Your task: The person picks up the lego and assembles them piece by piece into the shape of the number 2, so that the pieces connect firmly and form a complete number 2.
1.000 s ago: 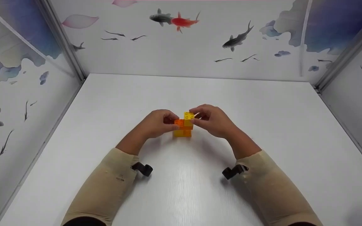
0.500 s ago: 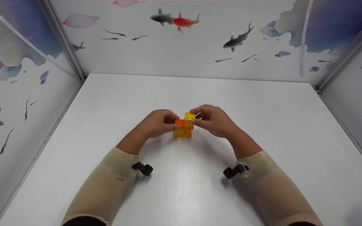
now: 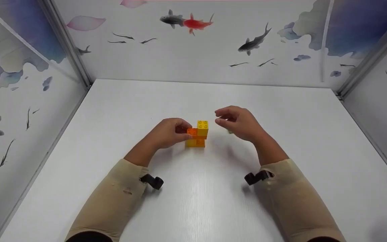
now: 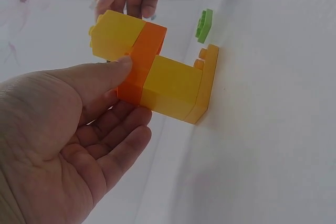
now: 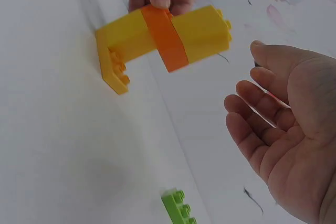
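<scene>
In the middle of the table stands a small stack of toy building bricks. Its base is a flat yellow-orange brick (image 4: pixel 206 85) with bare studs at one end, carrying a yellow brick (image 4: pixel 171 86). Above that an orange brick (image 3: pixel 199 137) lies across, topped at its right end by another yellow brick (image 3: pixel 202 128). My left hand (image 3: pixel 168 133) pinches the orange brick between thumb and fingers. Apart from the stack, to its right, my right hand (image 3: pixel 241 123) hovers with relaxed, slightly bent fingers, holding nothing.
A green brick (image 5: pixel 179 208) lies on the white table (image 3: pixel 193 201), mostly hidden under my right hand in the head view. Printed walls (image 3: pixel 193 53) with fish close off the back and sides.
My right hand has let go of the top yellow brick and moved right and slightly away, uncovering part of the green brick. The left hand and the stack have stayed in place.
</scene>
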`<state>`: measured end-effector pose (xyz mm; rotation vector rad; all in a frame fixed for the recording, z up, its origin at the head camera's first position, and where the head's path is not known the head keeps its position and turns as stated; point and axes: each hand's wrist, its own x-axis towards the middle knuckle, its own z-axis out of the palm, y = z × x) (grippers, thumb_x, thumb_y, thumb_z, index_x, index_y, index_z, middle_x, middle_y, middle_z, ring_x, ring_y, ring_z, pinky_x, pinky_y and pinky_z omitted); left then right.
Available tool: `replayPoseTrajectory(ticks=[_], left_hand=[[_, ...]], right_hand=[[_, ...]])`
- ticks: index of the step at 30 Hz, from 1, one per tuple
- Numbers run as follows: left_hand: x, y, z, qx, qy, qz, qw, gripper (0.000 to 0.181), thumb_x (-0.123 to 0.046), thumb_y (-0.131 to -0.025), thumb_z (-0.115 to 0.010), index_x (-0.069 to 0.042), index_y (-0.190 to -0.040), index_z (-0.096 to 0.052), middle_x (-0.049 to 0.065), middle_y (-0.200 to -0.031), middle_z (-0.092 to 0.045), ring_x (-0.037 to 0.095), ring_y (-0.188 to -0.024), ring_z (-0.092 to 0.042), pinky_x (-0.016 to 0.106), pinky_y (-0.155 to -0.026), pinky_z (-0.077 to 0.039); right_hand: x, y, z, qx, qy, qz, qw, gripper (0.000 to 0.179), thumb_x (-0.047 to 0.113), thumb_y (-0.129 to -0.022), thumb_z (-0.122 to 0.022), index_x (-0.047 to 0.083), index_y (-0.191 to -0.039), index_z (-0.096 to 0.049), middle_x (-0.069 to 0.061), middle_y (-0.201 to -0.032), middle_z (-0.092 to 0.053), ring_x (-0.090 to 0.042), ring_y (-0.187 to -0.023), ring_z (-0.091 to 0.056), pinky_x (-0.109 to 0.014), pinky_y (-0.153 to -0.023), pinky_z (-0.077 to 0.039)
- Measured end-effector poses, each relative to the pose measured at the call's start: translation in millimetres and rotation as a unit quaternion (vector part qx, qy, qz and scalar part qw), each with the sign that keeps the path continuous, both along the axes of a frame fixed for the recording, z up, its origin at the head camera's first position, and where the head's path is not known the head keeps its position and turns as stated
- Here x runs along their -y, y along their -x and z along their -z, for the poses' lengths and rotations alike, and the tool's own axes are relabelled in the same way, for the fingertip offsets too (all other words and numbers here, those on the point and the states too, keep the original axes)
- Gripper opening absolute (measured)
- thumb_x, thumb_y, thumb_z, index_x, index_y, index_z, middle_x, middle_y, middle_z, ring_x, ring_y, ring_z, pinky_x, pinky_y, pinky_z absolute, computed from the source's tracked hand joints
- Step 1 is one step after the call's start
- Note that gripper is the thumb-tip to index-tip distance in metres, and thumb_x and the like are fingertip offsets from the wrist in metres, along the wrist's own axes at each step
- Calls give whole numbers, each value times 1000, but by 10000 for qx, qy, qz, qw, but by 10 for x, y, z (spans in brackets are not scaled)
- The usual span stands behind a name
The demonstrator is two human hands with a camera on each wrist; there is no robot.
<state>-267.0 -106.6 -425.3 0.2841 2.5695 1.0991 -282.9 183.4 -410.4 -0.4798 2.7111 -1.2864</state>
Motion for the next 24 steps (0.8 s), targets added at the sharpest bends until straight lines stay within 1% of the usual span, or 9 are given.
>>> replayPoseTrajectory(ticks=[2,5,7,10,12,17,24], left_hand=[[0,-4,2,11,0,-4,10000,35,-31,-99,-79,-22,-132,-71,-3,-125,-70,20,-116,-64,35,-109,-57],[1,-7,3,36,-23,-31,10000,35,-31,-99,-79,-22,-132,-71,-3,-125,-70,20,-116,-64,35,-109,-57],[2,-7,2,49,-28,-47,10000,35,-32,-98,-80,-23,-132,-71,-3,-124,-70,20,-116,-64,35,-109,-57],[5,-7,-3,65,-41,-54,10000,36,-31,-98,-80,-22,-132,-71,-3,-124,-70,20,-116,-64,35,-109,-57],[6,-7,-6,76,-51,-55,9999,36,-31,-98,-80,-22,-132,-71,-2,-124,-70,20,-116,-64,35,-109,-57],[10,-4,-1,69,-73,-47,9999,35,-30,-99,-79,-22,-132,-71,-2,-125,-70,20,-117,-64,35,-109,-57],[16,2,2,83,-84,-19,9999,35,-31,-99,-79,-22,-132,-71,-2,-127,-69,20,-118,-64,35,-109,-57]], right_hand=[[-96,56,5,94,-73,303,9995,37,41,-101,-75,25,-135,-72,0,-130,-73,-22,-113,-68,-34,-96,-61],[-232,136,22,303,-210,707,9968,38,39,-102,-74,25,-137,-71,0,-133,-72,-23,-120,-66,-39,-102,-60],[-315,185,41,430,-279,854,9950,40,37,-102,-75,24,-139,-69,-2,-136,-71,-25,-125,-65,-43,-105,-59],[-417,235,72,567,-303,946,9934,42,36,-102,-75,22,-141,-68,-5,-139,-70,-26,-131,-63,-47,-108,-56],[-478,255,96,595,-295,935,9934,45,36,-102,-75,19,-142,-68,-7,-140,-69,-28,-133,-63,-48,-109,-55],[-594,290,154,743,-271,986,9920,48,37,-101,-76,17,-143,-67,-8,-141,-69,-28,-133,-63,-49,-110,-54],[-708,341,266,1278,-399,988,9861,49,29,-99,-78,20,-145,-66,-7,-147,-66,-28,-138,-61,-45,-108,-53]])
